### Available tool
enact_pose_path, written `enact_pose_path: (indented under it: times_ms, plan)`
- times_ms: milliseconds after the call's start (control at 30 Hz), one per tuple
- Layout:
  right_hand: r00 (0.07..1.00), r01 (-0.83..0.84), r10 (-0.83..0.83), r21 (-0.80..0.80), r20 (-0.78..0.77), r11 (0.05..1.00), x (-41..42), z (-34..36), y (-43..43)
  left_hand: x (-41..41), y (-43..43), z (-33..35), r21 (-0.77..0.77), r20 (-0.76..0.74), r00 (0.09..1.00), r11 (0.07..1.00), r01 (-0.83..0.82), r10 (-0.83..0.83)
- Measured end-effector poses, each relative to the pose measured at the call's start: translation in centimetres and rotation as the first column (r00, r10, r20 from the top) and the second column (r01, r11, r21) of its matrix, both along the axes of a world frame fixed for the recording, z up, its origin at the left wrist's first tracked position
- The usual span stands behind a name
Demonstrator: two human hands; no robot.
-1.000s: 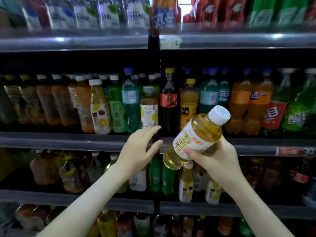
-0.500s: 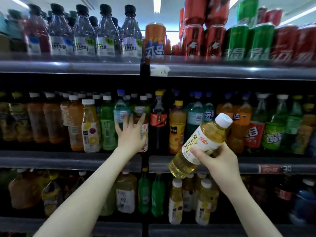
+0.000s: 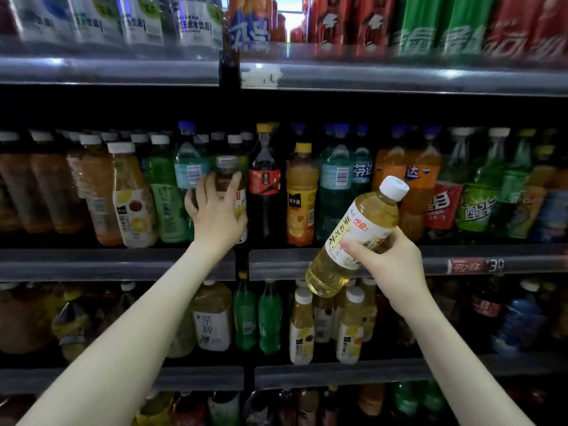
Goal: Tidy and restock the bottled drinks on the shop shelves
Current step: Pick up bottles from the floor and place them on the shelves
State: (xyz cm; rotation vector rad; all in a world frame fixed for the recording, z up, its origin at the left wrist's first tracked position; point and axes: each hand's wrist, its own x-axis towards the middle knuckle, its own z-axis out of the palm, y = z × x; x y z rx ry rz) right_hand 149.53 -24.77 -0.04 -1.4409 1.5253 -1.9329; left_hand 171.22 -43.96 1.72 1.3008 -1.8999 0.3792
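Grey middle shelf (image 3: 123, 265): packed with upright drink bottles, far side of my reach.
Yellow tea bottle (image 3: 359, 232): white cap, tilted up to the right, held in the air near the shelf's right section.
Right hand (image 3: 396, 269): my fingers wrap round its labelled middle.
Left hand (image 3: 218, 216): thumb and fingers curl round the small shelf bottle (image 3: 226, 176).
Small shelf bottle: upright at the shelf front, just left of a dark cola bottle (image 3: 264, 179).

Held bottle (image 3: 359, 229) showed pale yellow liquid, a white cap and a white label with a yellow panel. Cola bottle (image 3: 264, 167) was near black, red-labelled, yellow-capped.
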Motion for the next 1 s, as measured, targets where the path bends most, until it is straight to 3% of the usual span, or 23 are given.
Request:
enact_pose_path:
  times_ms: [200, 367, 567, 767, 1000]
  plan:
    - [0.999, 0.015, -0.013, 0.05, -0.04, 0.999, -1.5, -1.0, 0.3, -0.7, 0.9, -1.6, 0.016, -0.125, 0.988, 0.996, 0.089, -0.087]
    - [1.0, 0.028, -0.027, 0.097, -0.013, 0.995, -3.3, -2.0, 0.3, -2.1, 3.0, -4.9, 0.032, -0.112, 0.977, 0.982, 0.187, -0.182]
    - [0.999, 0.028, -0.024, 0.085, -0.046, 0.996, -4.9, -1.5, 0.0, -2.7, 1.5, -2.3, -0.1, -0.118, 0.99, 0.993, 0.063, -0.074]
    - [0.999, -0.004, 0.007, 0.057, -0.038, 0.998, -5.2, -0.4, -0.9, -2.5, -0.5, 0.2, -0.022, -0.104, 0.994, 0.999, -0.042, 0.039]
    - [0.996, -0.03, 0.031, 0.011, -0.083, 0.999, -4.4, -0.2, -1.8, -2.6, 0.9, 0.7, -0.168, -0.281, 0.96, 0.984, -0.065, 0.015]
